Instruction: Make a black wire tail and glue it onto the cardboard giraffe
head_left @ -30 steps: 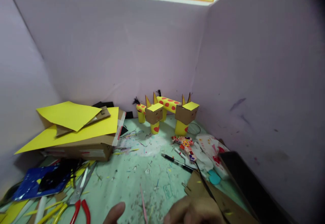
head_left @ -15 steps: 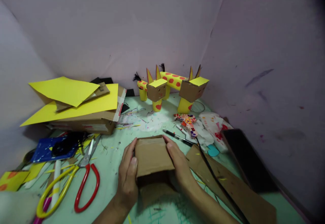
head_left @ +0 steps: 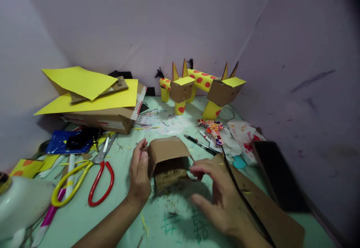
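A small folded cardboard box (head_left: 170, 148) stands on the green table in front of me, its near end gaping so the inner floor shows. Against its left side rests my left hand (head_left: 140, 175), fingers stretched out and fairly straight. My right hand (head_left: 216, 191) is off the box at its right, thumb and fingers spread with nothing between them. Behind the box stand two cardboard-headed giraffe figures, a smaller one (head_left: 181, 90) and a larger one (head_left: 226, 92), with yellow, orange-spotted bodies and pointed horns.
Scissors (head_left: 101, 158) with yellow and red handles lie left, before yellow sheets (head_left: 81, 83) stacked on a carton (head_left: 112, 122). A pen (head_left: 201, 144), a patterned glue gun (head_left: 212, 128) with its cord, a dark phone (head_left: 278, 173) and a cardboard strip (head_left: 270, 214) lie right.
My right hand has let go of the box's right side and moved right and nearer, fingers spreading. The left hand stays beside the box. The view has shifted slightly.
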### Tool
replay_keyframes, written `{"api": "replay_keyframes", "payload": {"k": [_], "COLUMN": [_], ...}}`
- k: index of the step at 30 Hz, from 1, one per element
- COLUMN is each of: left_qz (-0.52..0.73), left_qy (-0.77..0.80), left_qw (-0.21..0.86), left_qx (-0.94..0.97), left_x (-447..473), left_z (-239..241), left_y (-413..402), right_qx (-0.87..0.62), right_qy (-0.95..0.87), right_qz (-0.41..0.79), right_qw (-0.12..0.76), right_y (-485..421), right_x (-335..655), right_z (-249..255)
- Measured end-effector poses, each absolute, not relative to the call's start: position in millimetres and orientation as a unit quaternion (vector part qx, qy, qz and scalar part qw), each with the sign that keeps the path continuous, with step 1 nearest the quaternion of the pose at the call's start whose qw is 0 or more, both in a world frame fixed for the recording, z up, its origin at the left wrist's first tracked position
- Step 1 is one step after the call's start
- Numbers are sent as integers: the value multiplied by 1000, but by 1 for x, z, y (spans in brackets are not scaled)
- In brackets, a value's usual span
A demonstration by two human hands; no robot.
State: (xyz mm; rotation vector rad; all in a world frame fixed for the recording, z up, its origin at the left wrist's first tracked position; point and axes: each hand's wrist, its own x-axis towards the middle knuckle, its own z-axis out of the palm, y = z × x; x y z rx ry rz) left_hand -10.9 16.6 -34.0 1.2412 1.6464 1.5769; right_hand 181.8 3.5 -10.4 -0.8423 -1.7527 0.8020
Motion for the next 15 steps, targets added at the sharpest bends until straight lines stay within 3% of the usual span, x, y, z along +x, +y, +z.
{"api": "replay_keyframes", "payload": {"k": [5,9,15], "left_qz": [513,437,274], "left_qy": [551,545,492], "left_qw": [146,70,65], "left_qx": [642,713,824], "left_x": [-11,-11,-22], "left_z": [-29,-19,-14], "left_y": [8,11,20], "right_qx": [-346,-322,-292], "right_qy": [-808,-819,-839], "right_qz": [287,288,270], "right_qw": [382,378,372], "right_y": [0,5,3], "right_x": [172,172,172], "right_z": [-25,-31,-35]}}
